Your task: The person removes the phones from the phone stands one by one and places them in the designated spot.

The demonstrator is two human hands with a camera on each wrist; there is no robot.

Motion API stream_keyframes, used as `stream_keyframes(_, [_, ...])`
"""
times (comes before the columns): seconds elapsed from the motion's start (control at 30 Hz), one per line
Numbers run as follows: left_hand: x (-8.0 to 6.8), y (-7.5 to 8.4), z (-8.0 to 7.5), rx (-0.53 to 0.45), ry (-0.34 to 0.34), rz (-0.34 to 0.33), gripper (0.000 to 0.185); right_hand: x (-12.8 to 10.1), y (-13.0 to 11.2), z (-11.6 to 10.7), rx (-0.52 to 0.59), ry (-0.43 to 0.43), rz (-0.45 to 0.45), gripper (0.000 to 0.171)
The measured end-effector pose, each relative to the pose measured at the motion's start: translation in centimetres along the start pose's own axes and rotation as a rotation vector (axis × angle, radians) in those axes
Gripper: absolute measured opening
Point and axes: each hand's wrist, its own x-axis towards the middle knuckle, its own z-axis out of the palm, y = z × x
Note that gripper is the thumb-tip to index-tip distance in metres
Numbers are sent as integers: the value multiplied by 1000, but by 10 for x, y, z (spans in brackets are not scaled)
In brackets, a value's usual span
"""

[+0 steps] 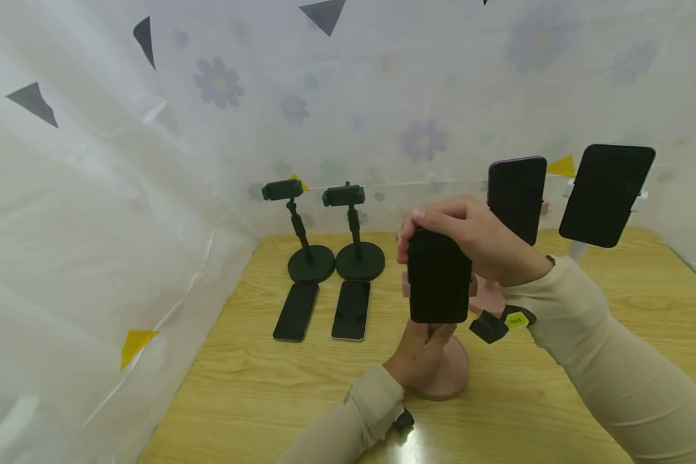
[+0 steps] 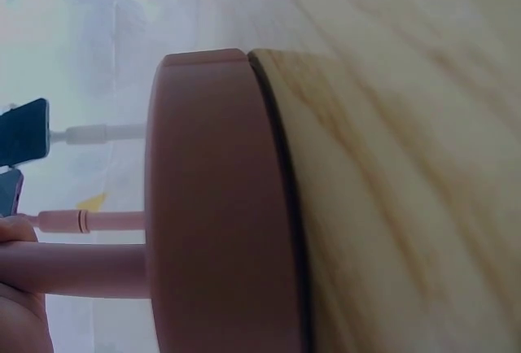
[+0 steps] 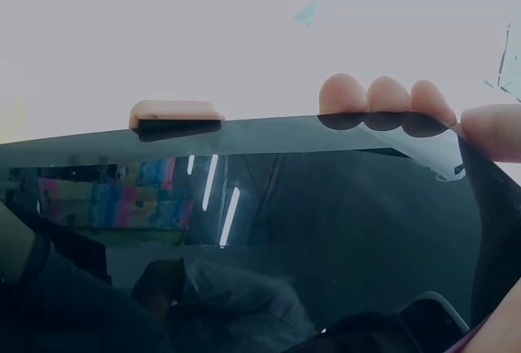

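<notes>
A black-screened smartphone [image 1: 439, 283] stands upright in the clamp of a pink phone stand [image 1: 449, 374]. My right hand [image 1: 487, 245] grips the phone's upper end, with fingertips [image 3: 342, 97] along its far edge in the right wrist view. There the clamp's pink pad [image 3: 175, 111] hooks over the same edge, farther down the phone. Below the phone, my left hand [image 1: 417, 354] holds the stand's pole. The left wrist view shows that pole [image 2: 81, 270] and the thick round base [image 2: 220, 207] resting on the wooden table.
Behind my right hand, a second pink stand [image 1: 487, 299] carries a phone [image 1: 517, 196]. A white stand [image 1: 577, 249] at the far right bears another phone [image 1: 608, 193]. Two black stands [image 1: 311, 264] are at the back left, with two phones [image 1: 296, 312] lying flat before them. White sheeting [image 1: 354, 96] encloses the table.
</notes>
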Motion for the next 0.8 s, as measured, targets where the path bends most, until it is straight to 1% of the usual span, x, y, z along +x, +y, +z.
stream_keyframes(0.1, [1, 7, -2, 10, 3, 9, 17, 0, 0, 0, -6, 0, -1, 38])
stream_keyframes(0.27, [4, 28, -7, -6, -9, 25, 16, 1, -1, 1, -6, -2, -2, 38])
stream_keyframes(0.33, [4, 34, -9, -9, -12, 31, 16, 1, -1, 0, -7, -1, -1, 38])
stream_keyframes(0.43, [5, 36, -10, -17, -11, 38, 16, 1, -2, 0, -5, -2, 0, 38])
stream_keyframes(0.63, [5, 35, -9, -40, -20, 31, 14, 1, -3, -1, 4, -6, -14, 38])
stream_keyframes(0.8, [4, 35, -9, -21, -16, 26, 15, 1, -4, -1, 6, -10, -23, 38])
